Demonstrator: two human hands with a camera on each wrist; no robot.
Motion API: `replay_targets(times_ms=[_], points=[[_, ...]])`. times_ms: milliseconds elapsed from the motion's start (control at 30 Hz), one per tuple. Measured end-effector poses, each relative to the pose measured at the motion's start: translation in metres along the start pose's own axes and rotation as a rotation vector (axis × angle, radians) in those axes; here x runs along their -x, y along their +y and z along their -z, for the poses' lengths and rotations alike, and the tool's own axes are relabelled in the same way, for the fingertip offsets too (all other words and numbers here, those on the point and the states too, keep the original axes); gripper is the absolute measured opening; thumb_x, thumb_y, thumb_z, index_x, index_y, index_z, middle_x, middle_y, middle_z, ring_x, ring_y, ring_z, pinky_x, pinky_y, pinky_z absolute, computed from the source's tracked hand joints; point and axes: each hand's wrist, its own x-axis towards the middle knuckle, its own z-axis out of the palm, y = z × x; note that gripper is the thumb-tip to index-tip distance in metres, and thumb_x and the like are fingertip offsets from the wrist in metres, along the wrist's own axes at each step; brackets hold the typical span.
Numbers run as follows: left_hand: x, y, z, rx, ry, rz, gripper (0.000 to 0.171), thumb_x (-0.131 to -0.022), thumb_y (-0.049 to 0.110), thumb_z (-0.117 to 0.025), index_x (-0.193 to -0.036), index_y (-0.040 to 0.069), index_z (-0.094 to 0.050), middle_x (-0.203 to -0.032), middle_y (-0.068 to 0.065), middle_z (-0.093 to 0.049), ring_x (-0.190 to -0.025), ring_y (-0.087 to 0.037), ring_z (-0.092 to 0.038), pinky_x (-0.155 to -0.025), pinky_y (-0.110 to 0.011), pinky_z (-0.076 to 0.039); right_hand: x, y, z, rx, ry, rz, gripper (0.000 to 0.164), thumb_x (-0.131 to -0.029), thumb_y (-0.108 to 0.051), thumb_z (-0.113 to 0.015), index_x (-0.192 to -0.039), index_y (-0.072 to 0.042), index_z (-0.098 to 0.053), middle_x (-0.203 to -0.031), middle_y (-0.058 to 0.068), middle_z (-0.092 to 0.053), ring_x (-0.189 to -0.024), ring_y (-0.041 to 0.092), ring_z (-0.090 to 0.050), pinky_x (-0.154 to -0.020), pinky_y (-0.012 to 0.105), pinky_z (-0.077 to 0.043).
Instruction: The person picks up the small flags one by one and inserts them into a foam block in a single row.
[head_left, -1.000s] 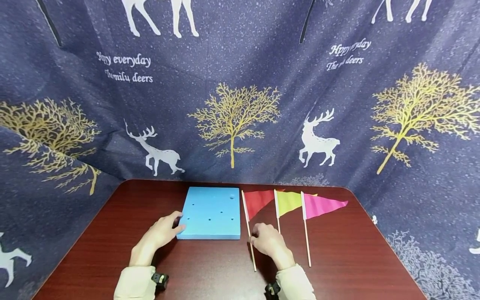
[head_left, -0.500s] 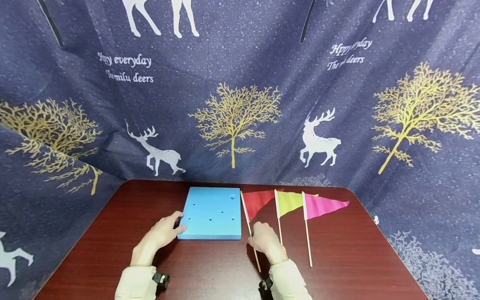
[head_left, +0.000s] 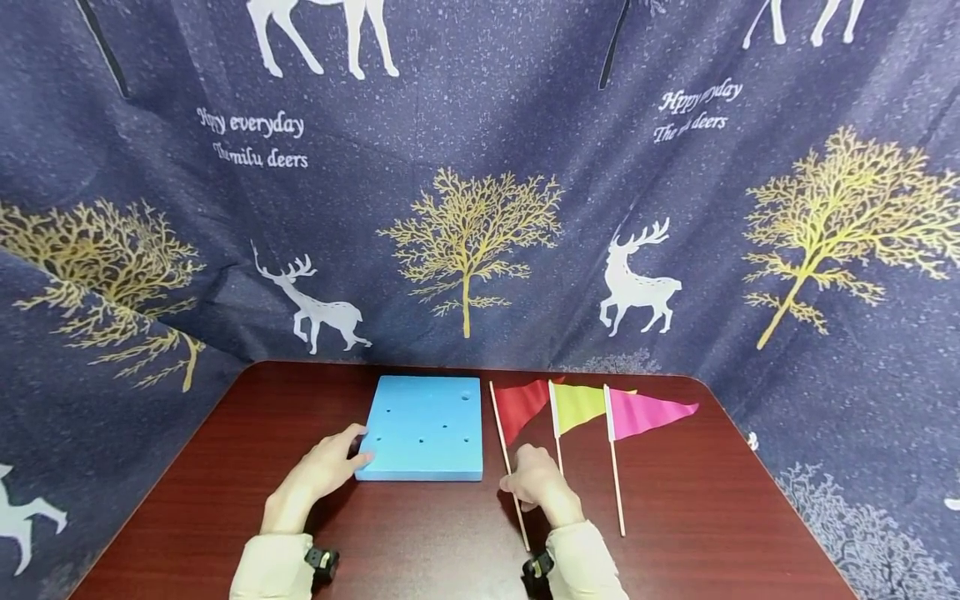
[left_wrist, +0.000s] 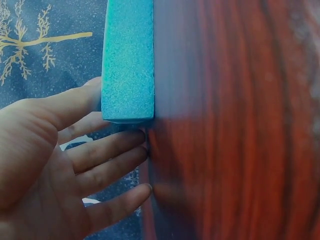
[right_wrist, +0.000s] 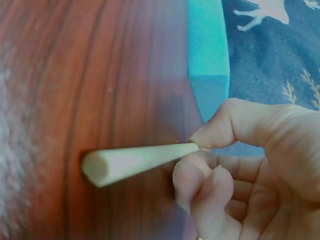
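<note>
A light blue foam board (head_left: 427, 427) with several small holes lies at the back of the table. My left hand (head_left: 321, 467) is at its left edge; in the left wrist view the thumb touches the foam board (left_wrist: 129, 60) near its corner, while the other fingers stretch loosely below. To the board's right, my right hand (head_left: 538, 479) holds the stick of a red pennant flag (head_left: 519, 408). Seen from the right wrist, thumb and fingertips pinch the pale stick (right_wrist: 140, 162), its blunt end pointing towards the camera.
A yellow-green flag (head_left: 577, 405) and a pink flag (head_left: 645, 412) lie right of the red one, sticks pointing towards me. My right hand overlaps the yellow-green flag's stick. A dark blue curtain (head_left: 337, 217) hangs behind the reddish-brown table (head_left: 712, 500).
My right hand has closed its fingers on the red flag's stick. The red flag has shifted slightly right, its lower end swinging right and towards me. My left hand stays at the board.
</note>
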Motion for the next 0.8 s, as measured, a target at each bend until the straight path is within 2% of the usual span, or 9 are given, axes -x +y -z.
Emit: replay_targets(times_ms=[233, 500, 800], points=[[0.0, 0.0, -0.001, 0.0, 0.003, -0.004, 0.047, -0.094, 0.025, -0.066, -0.133, 0.003, -0.052, -0.119, -0.02, -0.062, -0.107, -0.035, -0.061, -0.087, -0.054, -0.046, 0.004, 0.006, 0.004, -0.127, 0.002, 0.029, 0.018, -0.078, -0.003, -0.072, -0.066, -0.003, -0.059, -0.062, 0.011, -0.057, -0.037, 0.013, -0.058, -0.04, 0.028, -0.05], [0.001, -0.001, -0.001, -0.001, 0.006, 0.0, 0.047, -0.094, 0.026, -0.066, -0.134, 0.004, -0.052, -0.119, -0.02, -0.062, -0.107, -0.036, -0.06, -0.086, -0.054, -0.046, 0.009, 0.007, 0.01, -0.297, -0.006, 0.042, 0.021, -0.079, 0.002, -0.066, -0.064, -0.003, -0.053, -0.057, 0.005, -0.06, -0.043, 0.014, -0.06, -0.045, 0.03, -0.053], [0.0, -0.001, -0.001, 0.002, -0.001, -0.002, 0.048, -0.094, 0.027, -0.067, -0.133, 0.004, -0.052, -0.12, -0.02, -0.061, -0.107, -0.034, -0.061, -0.085, -0.053, -0.047, 0.006, 0.006, 0.015, -0.528, 0.045, 0.049, 0.007, -0.079, 0.006, -0.061, -0.076, 0.003, -0.055, -0.06, 0.008, -0.057, -0.05, 0.02, -0.065, -0.052, 0.034, -0.056]])
